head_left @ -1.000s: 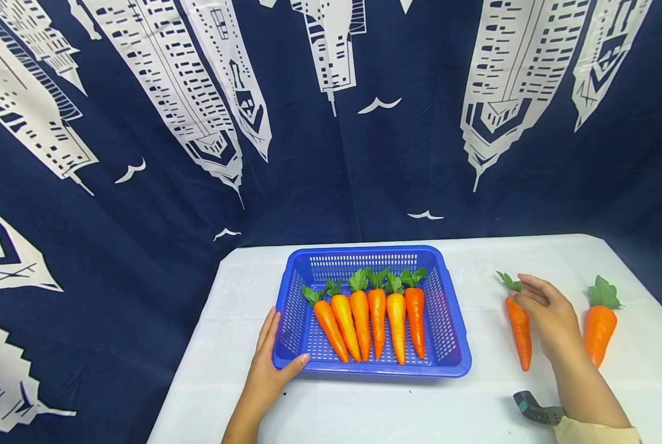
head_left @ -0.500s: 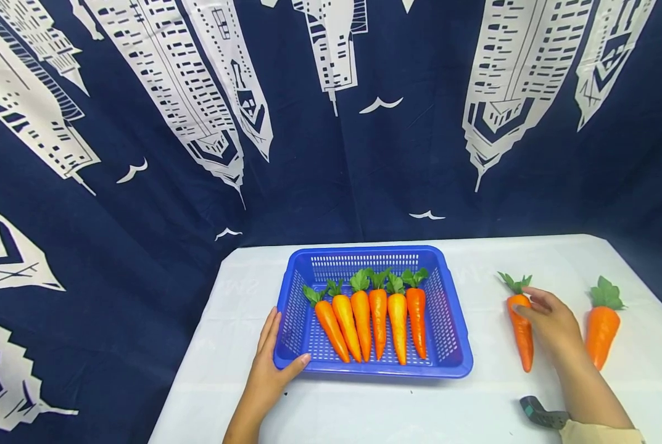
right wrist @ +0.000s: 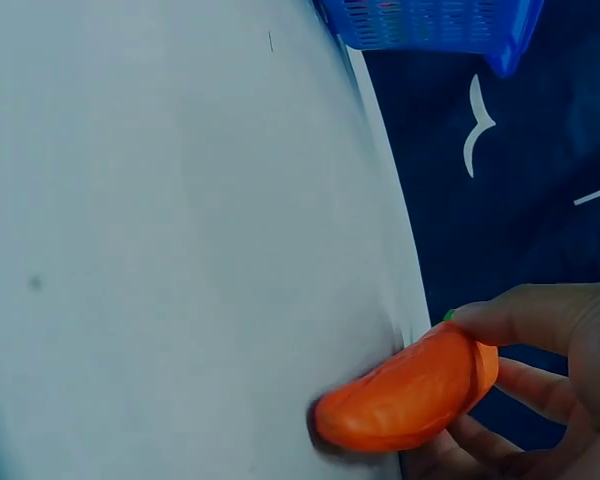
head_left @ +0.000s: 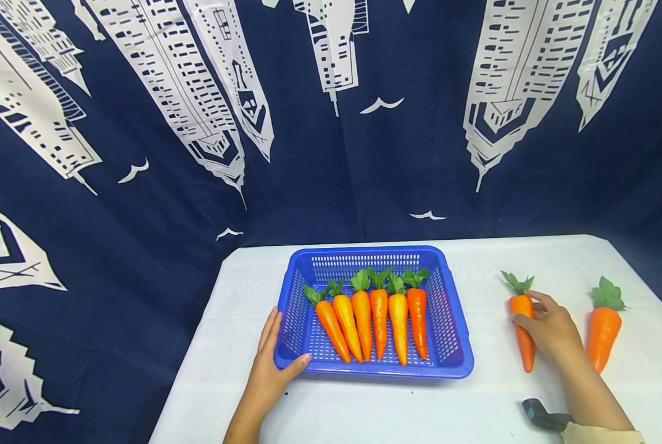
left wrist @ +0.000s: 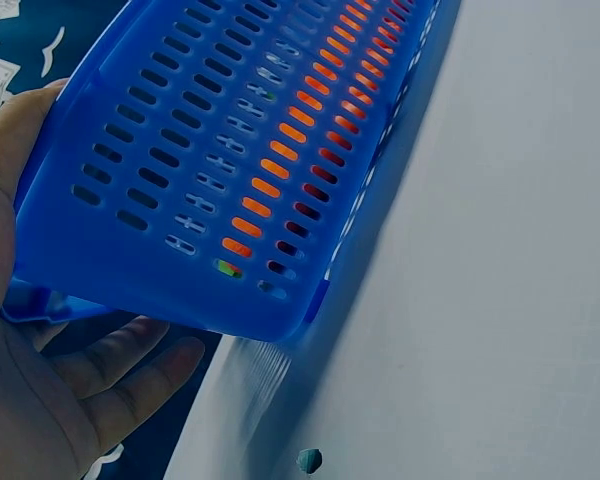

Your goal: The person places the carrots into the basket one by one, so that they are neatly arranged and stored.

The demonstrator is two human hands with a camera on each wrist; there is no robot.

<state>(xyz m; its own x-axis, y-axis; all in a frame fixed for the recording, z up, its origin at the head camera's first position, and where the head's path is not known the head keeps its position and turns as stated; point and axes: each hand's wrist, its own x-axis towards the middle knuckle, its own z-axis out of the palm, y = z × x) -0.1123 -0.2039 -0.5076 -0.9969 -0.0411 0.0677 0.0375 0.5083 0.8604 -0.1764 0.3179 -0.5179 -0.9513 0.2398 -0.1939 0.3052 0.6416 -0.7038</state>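
On the table's right side my right hand (head_left: pixel 553 324) pinches an orange carrot (head_left: pixel 525 348) near its leafy top, thumb on one side and fingers on the other. The right wrist view shows that carrot (right wrist: pixel 405 400) between the thumb and fingers, its tip by the white cloth. My left hand (head_left: pixel 268 364) rests at the front left corner of a blue perforated basket (head_left: pixel 375 370), fingers straight along its side and thumb by the front rim. In the left wrist view, the basket wall (left wrist: pixel 170 265) hides most of its contents. Several carrots (head_left: pixel 362 320) lie side by side inside, leaves toward the back.
Another, thicker carrot (head_left: pixel 603 336) lies right of my right hand, partly behind the forearm. A white cloth covers the table (head_left: pixel 375 413). Behind it hangs a dark blue curtain (head_left: pixel 308 179) with white building prints. A dark strapped device (head_left: pixel 544 416) sits at my right wrist.
My right hand has come down from the carrot's leaves to its upper body and now pinches it. The carrot has barely shifted. My left hand and the basket stay in place.
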